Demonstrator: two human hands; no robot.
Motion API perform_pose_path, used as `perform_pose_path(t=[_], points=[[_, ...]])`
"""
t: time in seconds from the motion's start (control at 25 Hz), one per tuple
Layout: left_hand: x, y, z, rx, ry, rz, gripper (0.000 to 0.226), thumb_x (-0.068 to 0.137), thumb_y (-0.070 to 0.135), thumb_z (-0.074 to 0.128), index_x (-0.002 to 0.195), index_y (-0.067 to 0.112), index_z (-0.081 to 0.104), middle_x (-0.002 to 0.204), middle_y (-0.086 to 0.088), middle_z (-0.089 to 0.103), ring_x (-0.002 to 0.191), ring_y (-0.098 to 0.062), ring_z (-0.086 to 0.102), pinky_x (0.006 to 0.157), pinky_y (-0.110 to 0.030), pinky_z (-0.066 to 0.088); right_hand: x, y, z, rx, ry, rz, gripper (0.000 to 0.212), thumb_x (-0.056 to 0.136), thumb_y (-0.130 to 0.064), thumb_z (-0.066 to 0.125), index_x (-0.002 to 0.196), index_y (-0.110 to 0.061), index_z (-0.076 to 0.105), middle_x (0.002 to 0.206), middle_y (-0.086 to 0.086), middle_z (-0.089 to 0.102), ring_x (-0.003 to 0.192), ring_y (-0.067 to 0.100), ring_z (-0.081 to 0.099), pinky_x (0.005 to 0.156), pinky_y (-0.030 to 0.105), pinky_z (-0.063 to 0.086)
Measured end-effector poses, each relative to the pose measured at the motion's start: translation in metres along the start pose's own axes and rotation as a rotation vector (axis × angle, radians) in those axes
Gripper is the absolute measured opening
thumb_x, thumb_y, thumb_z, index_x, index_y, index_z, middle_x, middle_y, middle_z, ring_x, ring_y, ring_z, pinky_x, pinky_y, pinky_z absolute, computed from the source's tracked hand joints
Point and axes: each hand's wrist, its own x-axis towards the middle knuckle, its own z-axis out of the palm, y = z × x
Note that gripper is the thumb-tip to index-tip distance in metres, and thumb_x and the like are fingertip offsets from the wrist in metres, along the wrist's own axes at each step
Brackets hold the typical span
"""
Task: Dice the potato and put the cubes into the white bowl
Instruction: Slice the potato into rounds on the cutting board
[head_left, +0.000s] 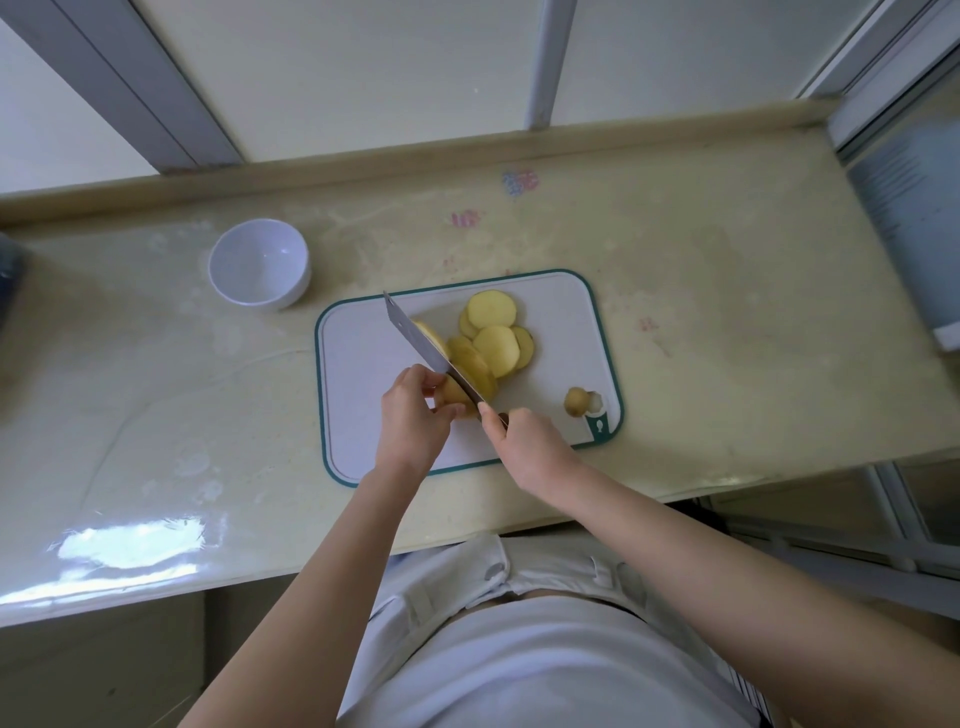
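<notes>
Head view, looking straight down, Sam: the cutting board (363, 415) sits mid-frame, and the knife (421, 338) runs diagonally across it, tip toward the upper left.

And it's a tight spot, Lee. The right hand (524, 447) is wrapped round the handle. The left hand (410, 415) has curled fingers pinching what remains of the potato (457, 396), a short stub just left of the blade.

So where does the work stand?

Rounds only, I'd say. The slices (493, 338) lie fanned and overlapping right of the blade, toward the board's centre. One more leans on the blade's left face. No cubes yet, and the white bowl (260, 265) at upper left, apart from the board, looks empty.

What worries you?

That stub. It's small and rounded, and the left fingertips are right beside the edge. If it rolls under pressure, the blade could slide toward them. Tucked knuckles would help.

Anything else?

The slice clinging to the steel could drop or skid away when the knife lifts. The loose end piece (575, 401) sits by the board's lower right corner, near the hanging hole, and a nudge might send it onto the counter (727, 312). That counter also looks glossy, so a hard chop could shift the board.
</notes>
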Motion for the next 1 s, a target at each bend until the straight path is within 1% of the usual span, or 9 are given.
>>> perform_pose_path(t=[0.12,0.24,0.36,0.44,0.56,0.68,0.84,0.92,1.0], points=[[-0.002,0.0,0.001,0.002,-0.004,0.019,0.027,0.078,0.007,0.073,0.1,0.007,0.058,0.102,-0.004,0.059,0.092,-0.014,0.054,0.074,-0.016,0.038,0.003,0.0,-0.002,0.019,-0.003,-0.019,0.057,0.101,-0.049,0.03,0.06,-0.012,0.044,0.059,0.004,0.049,0.058,0.023,0.05,0.056,0.03,0.036],[-0.005,-0.001,0.004,0.014,-0.001,0.053,0.027,0.078,0.006,0.073,0.101,0.006,0.058,0.102,-0.003,0.056,0.093,-0.013,0.053,0.069,-0.009,0.039,0.007,0.002,-0.003,0.029,-0.01,-0.026,0.057,0.1,-0.051,0.028,0.061,-0.013,0.046,0.06,0.004,0.051,0.06,0.023,0.052,0.058,0.031,0.037],[-0.009,-0.002,0.008,0.022,-0.008,0.082,0.027,0.08,0.005,0.071,0.102,0.009,0.055,0.106,-0.004,0.055,0.095,-0.015,0.053,0.075,-0.017,0.044,0.01,0.006,-0.007,0.07,-0.025,-0.026,0.06,0.1,-0.053,0.027,0.06,-0.011,0.044,0.057,0.004,0.048,0.057,0.022,0.05,0.059,0.032,0.039],[-0.012,-0.004,0.008,0.024,-0.001,0.079,0.031,0.081,0.007,0.071,0.105,0.012,0.052,0.111,-0.003,0.053,0.095,-0.014,0.051,0.076,-0.02,0.045,0.013,0.007,-0.012,0.086,-0.03,-0.027,0.061,0.1,-0.054,0.026,0.058,-0.011,0.041,0.054,0.004,0.046,0.055,0.022,0.049,0.061,0.034,0.041],[-0.015,-0.01,0.004,0.005,0.024,0.062,0.044,0.08,0.012,0.072,0.118,0.011,0.049,0.114,-0.003,0.048,0.095,-0.014,0.05,0.078,-0.022,0.044,0.016,0.005,-0.017,0.05,-0.031,-0.04,0.064,0.099,-0.054,0.026,0.056,-0.01,0.042,0.054,0.006,0.047,0.056,0.023,0.051,0.065,0.038,0.046],[-0.018,-0.015,0.003,0.046,-0.011,0.038,0.051,0.082,0.02,0.069,0.126,0.012,0.045,0.114,-0.004,0.043,0.091,-0.014,0.049,0.08,-0.022,0.04,0.018,0.006,-0.019,0.025,-0.029,-0.047,0.064,0.1,-0.054,0.027,0.057,-0.009,0.044,0.056,0.007,0.049,0.058,0.025,0.053,0.067,0.038,0.047],[-0.013,-0.015,0.001,0.194,-0.101,0.033,0.047,0.087,0.031,0.061,0.13,0.018,0.049,0.118,-0.003,0.041,0.094,-0.02,0.053,0.083,-0.028,0.045,0.018,0.006,-0.018,0.006,-0.018,-0.067,0.064,0.099,-0.053,0.027,0.057,-0.009,0.045,0.057,0.007,0.05,0.06,0.025,0.053,0.062,0.034,0.043],[-0.009,-0.013,-0.002,0.309,-0.169,0.072,0.038,0.089,0.035,0.055,0.126,0.024,0.055,0.118,-0.001,0.045,0.101,-0.021,0.054,0.084,-0.031,0.045,0.018,0.005,-0.019,-0.002,-0.015,-0.069,0.064,0.1,-0.053,0.028,0.055,-0.01,0.044,0.056,0.006,0.048,0.059,0.024,0.051,0.061,0.033,0.04],[-0.008,-0.01,-0.002,0.415,-0.225,0.123,0.03,0.092,0.038,0.048,0.119,0.028,0.059,0.114,-0.003,0.05,0.105,-0.023,0.051,0.082,-0.03,0.042,0.017,0.004,-0.021,-0.007,-0.015,-0.061,0.063,0.1,-0.052,0.028,0.055,-0.01,0.042,0.055,0.005,0.046,0.057,0.023,0.049,0.061,0.033,0.038]])
